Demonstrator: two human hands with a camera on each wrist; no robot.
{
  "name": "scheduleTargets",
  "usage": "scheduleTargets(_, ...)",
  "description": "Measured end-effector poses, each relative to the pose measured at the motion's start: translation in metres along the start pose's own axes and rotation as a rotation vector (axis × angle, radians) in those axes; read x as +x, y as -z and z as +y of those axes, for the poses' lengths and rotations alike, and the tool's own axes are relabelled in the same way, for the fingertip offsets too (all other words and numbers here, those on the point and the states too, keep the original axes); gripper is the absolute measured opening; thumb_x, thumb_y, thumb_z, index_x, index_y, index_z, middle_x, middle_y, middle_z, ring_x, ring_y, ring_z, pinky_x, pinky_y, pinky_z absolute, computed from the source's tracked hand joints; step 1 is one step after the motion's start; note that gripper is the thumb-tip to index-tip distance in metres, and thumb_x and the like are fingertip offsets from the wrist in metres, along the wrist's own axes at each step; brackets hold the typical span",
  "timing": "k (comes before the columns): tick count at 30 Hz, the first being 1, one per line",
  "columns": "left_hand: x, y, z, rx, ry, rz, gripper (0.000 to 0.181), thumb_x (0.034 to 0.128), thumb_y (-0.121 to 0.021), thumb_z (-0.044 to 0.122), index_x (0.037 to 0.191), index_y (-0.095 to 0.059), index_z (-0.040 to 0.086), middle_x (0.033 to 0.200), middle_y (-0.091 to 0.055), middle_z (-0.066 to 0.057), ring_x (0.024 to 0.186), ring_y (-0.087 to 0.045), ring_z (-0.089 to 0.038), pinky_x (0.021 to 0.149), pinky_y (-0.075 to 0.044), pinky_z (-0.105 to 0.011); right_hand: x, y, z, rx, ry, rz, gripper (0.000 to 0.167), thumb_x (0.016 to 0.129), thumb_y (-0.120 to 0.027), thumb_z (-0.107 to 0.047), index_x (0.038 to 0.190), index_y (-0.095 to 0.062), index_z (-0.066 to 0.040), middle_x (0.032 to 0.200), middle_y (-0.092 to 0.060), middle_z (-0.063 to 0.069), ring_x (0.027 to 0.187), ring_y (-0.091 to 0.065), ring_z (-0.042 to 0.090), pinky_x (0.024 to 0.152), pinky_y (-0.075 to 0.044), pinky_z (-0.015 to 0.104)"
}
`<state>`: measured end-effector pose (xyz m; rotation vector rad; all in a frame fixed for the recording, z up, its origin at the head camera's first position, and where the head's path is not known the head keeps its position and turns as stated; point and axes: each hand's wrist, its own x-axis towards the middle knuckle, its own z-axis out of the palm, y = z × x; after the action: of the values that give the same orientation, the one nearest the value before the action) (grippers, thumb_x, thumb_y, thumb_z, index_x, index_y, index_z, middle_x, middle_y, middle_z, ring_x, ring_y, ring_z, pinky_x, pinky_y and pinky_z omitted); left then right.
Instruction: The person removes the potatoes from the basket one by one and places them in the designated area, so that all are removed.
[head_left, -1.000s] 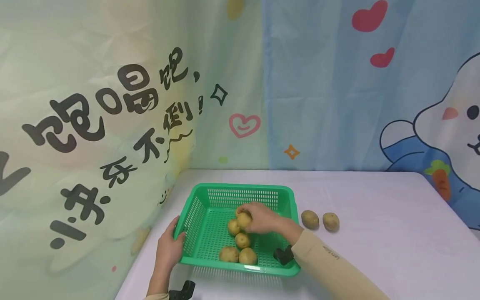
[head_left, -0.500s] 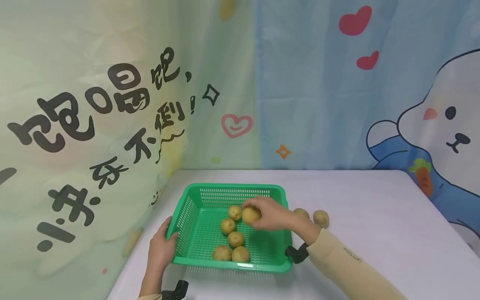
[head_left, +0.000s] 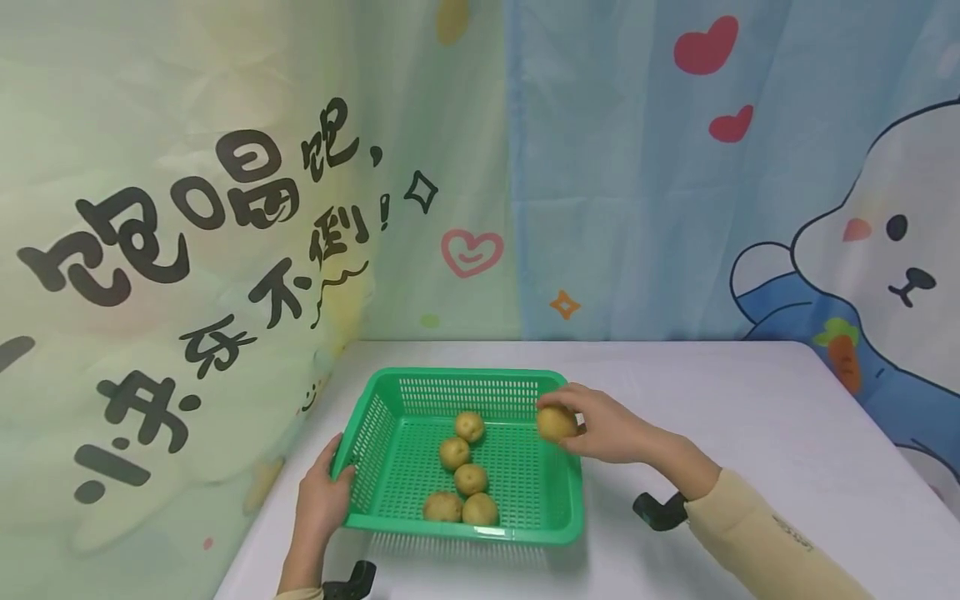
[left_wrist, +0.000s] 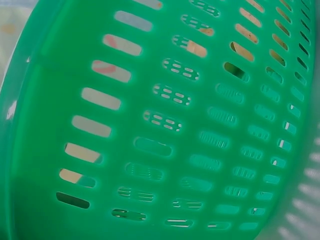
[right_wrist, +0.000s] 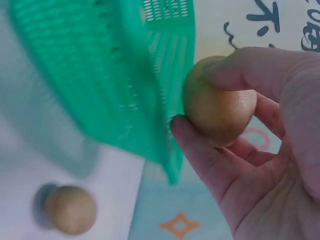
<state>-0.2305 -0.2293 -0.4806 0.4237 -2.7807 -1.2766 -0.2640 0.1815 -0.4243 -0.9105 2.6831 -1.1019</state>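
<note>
1. Right hand [head_left: 607,423] grips one potato [head_left: 557,423] between thumb and curled fingers; the potato is held up at the far right corner of the green basket [head_left: 457,533], by its right wall. Contact with that wall cannot be told.
2. Potato in grip: rounded, yellow-brown, smooth-skinned with a dull sheen.
3. Left hand [head_left: 322,496] holds the basket's left side, thumb at the rim.
4. Basket: glossy plastic, rectangular with rounded corners, solid rolled rim, slotted walls and perforated floor (the slots show as elongated, round-ended openings at the left wrist).
5. Five potatoes [head_left: 470,478] lie inside: three in a staggered line, two side by side at the near wall.
6. One loose potato [right_wrist: 71,210], blurred, lies on the pale table [head_left: 712,375] outside the basket; it is hidden from the head view.
7. Obstructions: the basket wall fills most of the left wrist view.
8. Surroundings: beige sleeve [head_left: 772,542], black wrist mount [head_left: 660,511], printed backdrop [head_left: 615,167] with hearts and lettering.
</note>
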Motion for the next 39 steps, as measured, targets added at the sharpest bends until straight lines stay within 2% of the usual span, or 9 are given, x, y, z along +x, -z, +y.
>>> scheduleTargets(7,0.0,0.0,0.0,0.008,0.008,0.002,0.057,0.0999,-0.048,0.013,0.154,-0.029,0.01,0.145,-0.042,-0.028,0.068,-0.052,-0.021,0.057,-0.042,-0.032,-0.028,0.008,0.025,0.04,-0.039,0.075,0.051,0.083,-0.072,-0.001,0.131,-0.058,-0.008,0.123,-0.057,0.005,0.107,-0.057,0.022,0.08,-0.054,0.026)
scheduleTargets(13,-0.001,0.001,0.001,0.017,-0.002,0.001,0.057,0.0999,-0.049,0.013,0.154,-0.029,0.009,0.145,-0.04,-0.029,0.07,-0.052,-0.021,0.057,-0.041,-0.031,-0.049,0.012,0.041,-0.003,-0.099,0.112,0.05,0.082,-0.076,-0.003,0.129,-0.059,-0.009,0.124,-0.059,0.007,0.111,-0.055,0.027,0.082,-0.054,0.031)
scheduleTargets(16,-0.001,0.001,0.001,0.019,-0.003,0.002,0.057,0.0998,-0.049,0.013,0.154,-0.029,0.008,0.145,-0.04,-0.03,0.069,-0.052,-0.021,0.057,-0.041,-0.031,-0.06,0.01,0.049,-0.043,-0.099,0.125,0.052,0.081,-0.076,-0.002,0.13,-0.059,-0.005,0.124,-0.059,0.01,0.112,-0.056,0.03,0.083,-0.053,0.035)
scheduleTargets(19,-0.001,0.001,0.002,0.013,-0.004,0.001,0.057,0.0998,-0.049,0.013,0.154,-0.029,0.009,0.144,-0.041,-0.03,0.067,-0.052,-0.02,0.056,-0.041,-0.031,-0.071,0.007,0.059,-0.052,-0.088,0.141,0.052,0.08,-0.076,0.0,0.129,-0.058,-0.001,0.122,-0.059,0.014,0.11,-0.058,0.034,0.08,-0.054,0.033)
scheduleTargets(25,-0.002,0.001,0.003,0.011,-0.016,-0.002,0.057,0.0995,-0.05,0.013,0.153,-0.03,0.007,0.143,-0.042,-0.032,0.065,-0.052,-0.02,0.055,-0.041,-0.032,-0.093,-0.001,0.08,0.005,-0.099,0.159,0.052,0.078,-0.076,0.003,0.127,-0.057,0.001,0.123,-0.058,0.019,0.11,-0.057,0.041,0.077,-0.056,0.033)
scheduleTargets(29,-0.002,0.002,0.005,0.006,-0.015,-0.009,0.058,0.0998,-0.049,0.013,0.154,-0.029,0.008,0.143,-0.042,-0.032,0.063,-0.051,-0.02,0.055,-0.041,-0.032,-0.107,-0.005,0.091,0.002,-0.164,0.174,0.054,0.077,-0.076,0.002,0.127,-0.057,0.004,0.122,-0.058,0.024,0.111,-0.056,0.046,0.08,-0.056,0.04)
scheduleTargets(34,-0.002,0.002,0.005,0.003,-0.019,-0.019,0.058,0.1001,-0.049,0.014,0.154,-0.029,0.008,0.144,-0.04,-0.032,0.063,-0.052,-0.02,0.055,-0.041,-0.032,-0.119,-0.007,0.101,-0.051,-0.285,0.237,0.056,0.075,-0.08,-0.007,0.127,-0.059,0.001,0.126,-0.058,0.026,0.111,-0.057,0.046,0.086,-0.052,0.05)
scheduleTargets(39,-0.002,0.002,0.004,0.014,-0.018,-0.015,0.058,0.0998,-0.049,0.013,0.154,-0.029,0.008,0.145,-0.04,-0.032,0.064,-0.052,-0.02,0.056,-0.041,-0.032,-0.125,-0.008,0.112,-0.112,-0.368,0.29,0.056,0.074,-0.082,-0.01,0.125,-0.061,-0.002,0.123,-0.059,0.028,0.104,-0.059,0.049,0.083,-0.051,0.057)
